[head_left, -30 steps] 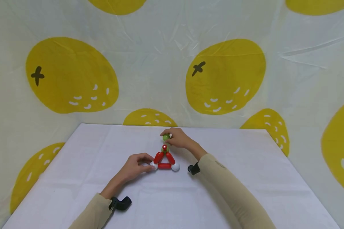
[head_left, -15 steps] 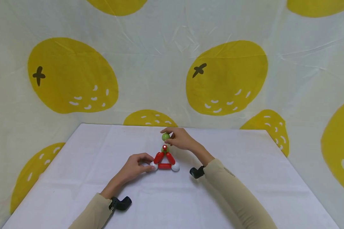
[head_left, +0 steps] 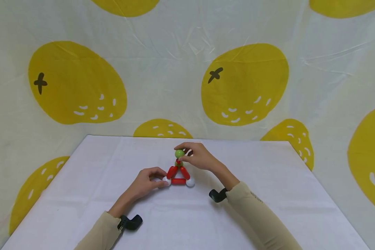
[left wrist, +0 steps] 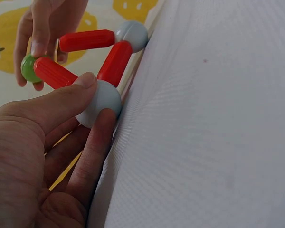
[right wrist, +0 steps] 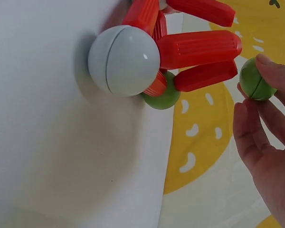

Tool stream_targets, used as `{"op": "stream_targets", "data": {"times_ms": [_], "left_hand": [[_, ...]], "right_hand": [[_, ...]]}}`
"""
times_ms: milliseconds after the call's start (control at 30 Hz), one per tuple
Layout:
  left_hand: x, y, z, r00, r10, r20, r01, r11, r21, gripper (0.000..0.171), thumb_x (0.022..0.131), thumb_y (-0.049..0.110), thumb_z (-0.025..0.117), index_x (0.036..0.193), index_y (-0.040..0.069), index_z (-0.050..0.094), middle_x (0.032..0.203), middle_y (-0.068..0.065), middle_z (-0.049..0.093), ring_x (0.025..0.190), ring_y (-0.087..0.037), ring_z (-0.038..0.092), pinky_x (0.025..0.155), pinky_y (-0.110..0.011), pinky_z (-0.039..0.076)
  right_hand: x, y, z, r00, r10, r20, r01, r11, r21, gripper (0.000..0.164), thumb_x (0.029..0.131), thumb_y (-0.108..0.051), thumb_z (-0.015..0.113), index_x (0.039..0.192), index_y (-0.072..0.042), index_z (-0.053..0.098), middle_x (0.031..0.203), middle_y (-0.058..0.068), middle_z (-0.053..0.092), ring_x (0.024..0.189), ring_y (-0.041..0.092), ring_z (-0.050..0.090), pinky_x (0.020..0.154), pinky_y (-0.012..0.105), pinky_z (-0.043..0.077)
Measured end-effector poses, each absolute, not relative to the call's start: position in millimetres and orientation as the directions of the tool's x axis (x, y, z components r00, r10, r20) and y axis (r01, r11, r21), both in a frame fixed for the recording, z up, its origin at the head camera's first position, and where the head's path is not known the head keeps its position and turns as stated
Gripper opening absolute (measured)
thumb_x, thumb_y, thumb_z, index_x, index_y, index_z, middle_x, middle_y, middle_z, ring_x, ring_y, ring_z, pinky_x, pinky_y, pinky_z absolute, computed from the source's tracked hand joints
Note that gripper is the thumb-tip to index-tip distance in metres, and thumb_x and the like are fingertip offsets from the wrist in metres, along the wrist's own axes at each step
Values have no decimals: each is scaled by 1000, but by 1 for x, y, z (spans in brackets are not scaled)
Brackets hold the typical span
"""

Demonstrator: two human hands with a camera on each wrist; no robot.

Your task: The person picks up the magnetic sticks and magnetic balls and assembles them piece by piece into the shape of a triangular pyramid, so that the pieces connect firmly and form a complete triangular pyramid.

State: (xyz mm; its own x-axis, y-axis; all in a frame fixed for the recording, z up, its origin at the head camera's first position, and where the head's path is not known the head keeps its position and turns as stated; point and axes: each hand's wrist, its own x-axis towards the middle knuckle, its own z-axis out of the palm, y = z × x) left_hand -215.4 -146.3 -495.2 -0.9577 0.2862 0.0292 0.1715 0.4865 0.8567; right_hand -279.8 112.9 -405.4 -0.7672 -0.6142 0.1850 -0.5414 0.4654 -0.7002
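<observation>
A frame of red rods (head_left: 178, 181) and balls stands on the table. My left hand (head_left: 147, 182) pinches its left white ball (left wrist: 100, 102) between thumb and fingers at the table surface. A second white ball (head_left: 190, 182) sits at the right corner, and a green ball (right wrist: 162, 92) at the back one. Red rods (right wrist: 199, 49) also rise from the corners. My right hand (head_left: 197, 156) pinches another green ball (right wrist: 255, 80) up by the raised rod ends. In the left wrist view it overlaps one rod's end; whether they touch, I cannot tell.
A white cloth covers the table (head_left: 250, 166). Behind it hangs a pale sheet (head_left: 165, 80) printed with large yellow fruit. Dark wrist cameras (head_left: 218, 195) stick out from both sleeves.
My right hand has lowered the green ball slightly toward the raised rod ends at the back of the frame, and its forearm has shifted a little right. The left hand keeps its grip.
</observation>
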Motion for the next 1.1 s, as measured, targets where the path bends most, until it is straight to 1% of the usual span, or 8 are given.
{"op": "stream_targets", "data": {"times_ms": [133,300,367,633,833,1033,1100], "left_hand": [[-216,-147,-496,-958,286,32,174,485,857,26,86,35,84,110,26,76,106,8,74,102,-14,66,97,-37,52],[-216,-147,-496,-957,287,41,183,487,854,26,86,33,84,109,25,77,106,8,75,100,-12,67,94,-31,52],[-216,-147,-496,-956,291,43,186,486,854,26,86,32,84,109,26,76,106,8,75,101,-12,67,93,-31,52],[-216,-148,-495,-953,299,48,195,486,852,25,87,33,83,110,26,76,104,9,74,100,-13,67,93,-30,52],[-215,-147,-494,-955,292,46,188,480,857,24,86,31,83,109,25,76,105,9,75,100,-12,67,94,-31,52],[-215,-146,-494,-958,284,30,172,492,853,26,86,33,83,110,27,75,107,10,74,102,-13,66,98,-37,51],[-215,-146,-495,-959,283,29,171,492,854,26,86,34,84,110,27,75,107,9,74,102,-13,66,99,-38,51]], "right_hand": [[-277,111,-407,-750,-636,181,-557,459,-692,35,94,-11,75,129,-11,71,116,3,75,105,20,65,92,31,57],[-272,109,-404,-728,-664,171,-565,439,-699,36,94,-11,75,130,-10,71,117,4,75,105,19,65,92,31,57],[-270,109,-403,-727,-666,169,-564,439,-699,36,94,-10,75,130,-9,71,118,4,75,104,19,65,92,31,57],[-270,108,-404,-717,-678,164,-565,427,-706,35,94,-9,74,129,-10,69,120,3,73,107,19,65,95,39,58],[-268,107,-407,-714,-675,187,-574,410,-709,32,93,-9,75,124,-13,69,117,1,72,105,18,64,88,38,59],[-262,102,-409,-709,-669,225,-610,420,-672,35,89,-15,81,122,-15,70,117,0,72,100,15,63,83,39,59],[-261,99,-409,-705,-667,240,-620,416,-665,35,88,-16,82,121,-14,70,115,0,71,99,14,63,82,36,59]]}}
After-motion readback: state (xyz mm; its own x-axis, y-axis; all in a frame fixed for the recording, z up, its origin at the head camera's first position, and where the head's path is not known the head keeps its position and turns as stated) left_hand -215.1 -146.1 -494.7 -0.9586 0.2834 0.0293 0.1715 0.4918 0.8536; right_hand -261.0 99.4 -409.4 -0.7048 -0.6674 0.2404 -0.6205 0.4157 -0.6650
